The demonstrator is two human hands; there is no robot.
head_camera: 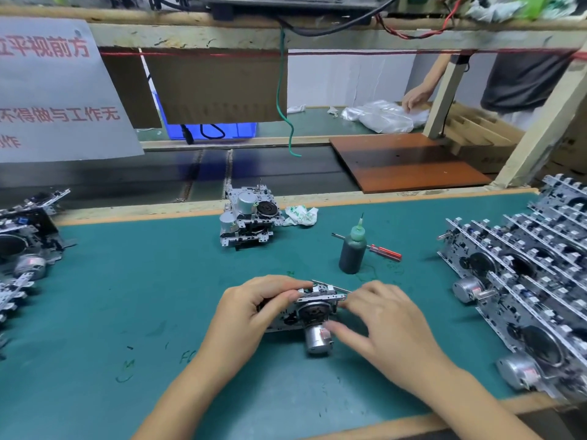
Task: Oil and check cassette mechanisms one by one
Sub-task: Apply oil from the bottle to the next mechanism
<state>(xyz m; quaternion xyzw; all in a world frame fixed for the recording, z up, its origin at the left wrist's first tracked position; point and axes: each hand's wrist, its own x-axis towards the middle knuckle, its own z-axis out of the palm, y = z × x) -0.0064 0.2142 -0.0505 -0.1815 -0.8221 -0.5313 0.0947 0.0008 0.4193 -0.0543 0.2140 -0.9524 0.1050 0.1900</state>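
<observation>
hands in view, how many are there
3: the left hand and right hand are both on the cassette mechanism at centre; another person's hand rests on plastic bags at the far bench. Others may be hidden.

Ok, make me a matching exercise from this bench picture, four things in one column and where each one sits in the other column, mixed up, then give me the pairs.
Things:
1. oil bottle
2. screwdriver
3. mechanism
4. rag

Places:
A. between both hands, near the mat's front
B. standing upright mid-mat
C. crumpled at the mat's far edge
D. lying flat behind the bottle

Pairs: 1-B, 2-D, 3-A, 4-C
</observation>
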